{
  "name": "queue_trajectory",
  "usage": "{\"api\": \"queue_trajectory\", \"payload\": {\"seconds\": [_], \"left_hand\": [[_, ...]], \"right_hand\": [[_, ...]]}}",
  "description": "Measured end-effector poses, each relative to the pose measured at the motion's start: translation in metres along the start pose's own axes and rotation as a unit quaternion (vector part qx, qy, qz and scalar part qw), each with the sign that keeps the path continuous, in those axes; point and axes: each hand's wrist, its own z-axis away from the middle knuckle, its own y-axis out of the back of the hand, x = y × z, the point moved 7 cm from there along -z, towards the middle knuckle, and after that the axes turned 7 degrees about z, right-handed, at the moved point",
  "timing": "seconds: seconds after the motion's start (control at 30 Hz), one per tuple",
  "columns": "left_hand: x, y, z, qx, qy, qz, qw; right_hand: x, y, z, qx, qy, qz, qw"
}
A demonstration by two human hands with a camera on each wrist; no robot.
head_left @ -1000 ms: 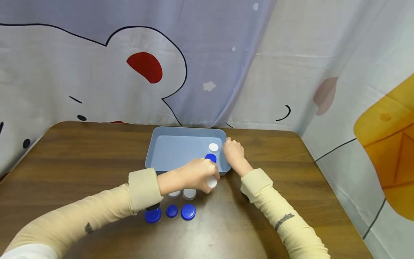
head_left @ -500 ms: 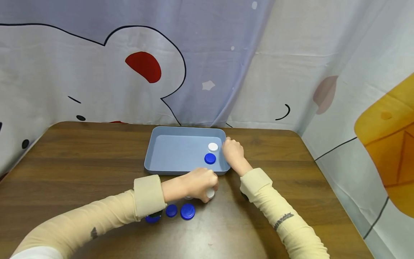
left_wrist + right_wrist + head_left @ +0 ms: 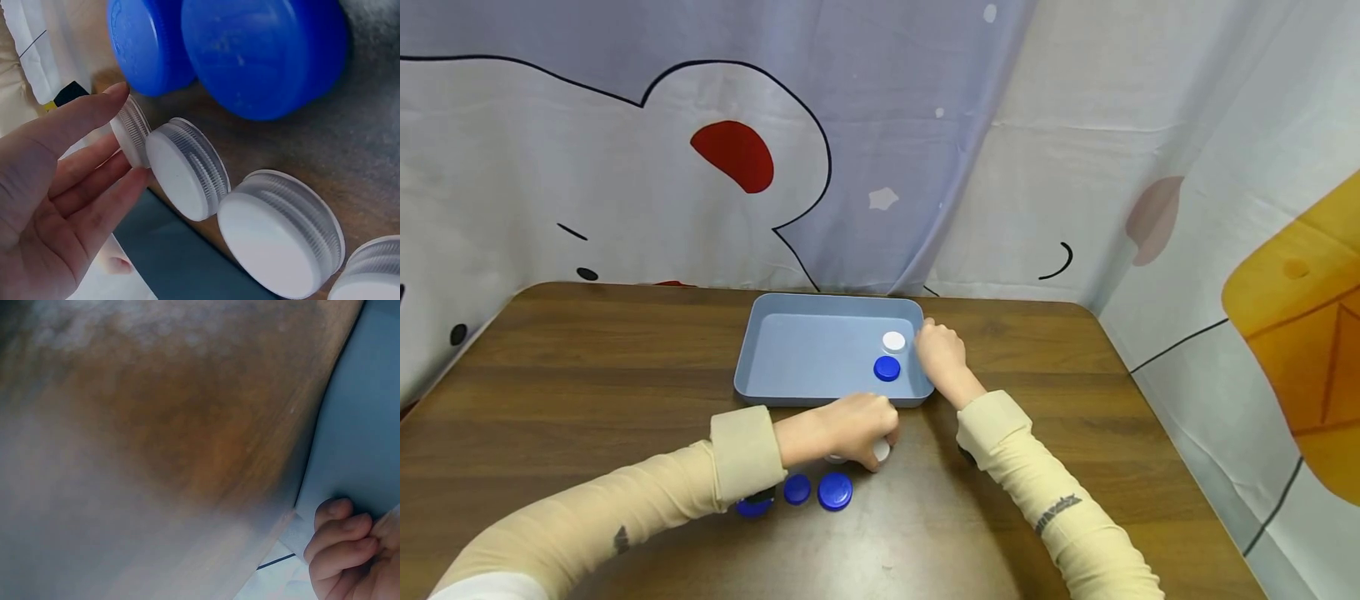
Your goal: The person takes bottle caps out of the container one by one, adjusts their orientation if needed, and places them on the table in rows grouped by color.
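My left hand (image 3: 857, 429) pinches a white bottle cap (image 3: 131, 131) on edge between thumb and fingers, low at the tabletop. Beside it a row of white caps (image 3: 187, 172) stretches away in the left wrist view, the nearest one touching or almost touching it. Blue caps (image 3: 835, 492) lie in front of that row, one of them partly behind the left wrist. At the right end of a blue-grey tray (image 3: 805, 354), my right hand (image 3: 942, 354) holds the rim with curled fingers. Inside the tray are a white cap (image 3: 893, 341) and a blue cap (image 3: 887, 368).
The wooden table (image 3: 625, 358) runs back to a printed curtain (image 3: 887, 125) that hangs behind it. Another curtain panel (image 3: 1210, 350) borders the right side. The tray stands near the table's back edge.
My left hand has moved down, away from the tray's front edge, and slightly left, bringing its white cap to the row. My right hand has stayed at the tray.
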Motion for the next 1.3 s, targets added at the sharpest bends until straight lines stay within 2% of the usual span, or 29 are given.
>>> {"api": "queue_trajectory", "payload": {"seconds": [0.2,0.6,1.07,1.3], "left_hand": [[-0.0016,-0.0016,0.0012,-0.003,0.017,0.016,0.9997],[-0.0035,-0.0017,0.0060,0.016,0.031,0.028,0.9990],[-0.0047,-0.0043,0.0060,0.007,0.052,0.026,0.9983],[-0.0031,-0.0047,0.0071,0.003,0.043,0.032,0.9986]], "right_hand": [[-0.0005,0.0006,-0.0002,0.002,0.004,0.004,1.0000],[0.0016,0.0008,-0.0005,-0.001,0.008,-0.011,0.9999],[0.0065,-0.0045,-0.0028,-0.033,0.003,-0.042,0.9986],[0.0091,-0.0060,-0.0023,-0.040,0.007,-0.055,0.9977]]}}
